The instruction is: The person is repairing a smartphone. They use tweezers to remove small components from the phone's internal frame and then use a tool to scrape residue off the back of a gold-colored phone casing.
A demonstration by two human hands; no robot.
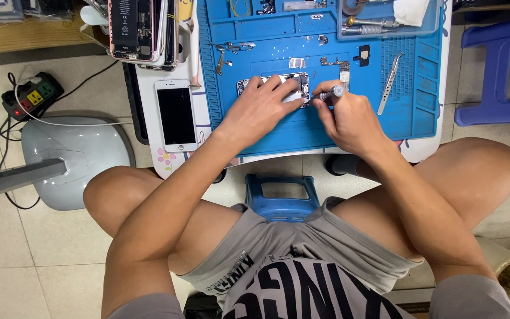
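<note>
Here, opened silver phone chassis (278,88) lies mid blue repair mat (320,127), long axis left-right. Left hand (261,109) presses flat on it, fingers spread. Right hand (346,118) pinches slim metal screwdriver (329,93), tip at chassis right end (closest hand).

A small white table (149,127) carries a blue work mat (420,112). Left of the mat lies a white phone (176,115) face up; beyond that phone, opened phones (140,29) are stacked.

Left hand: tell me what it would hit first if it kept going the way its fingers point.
The left hand already rests on the opened phone; straight beyond its fingers probably lie the small metal parts on the blue mat.
</note>
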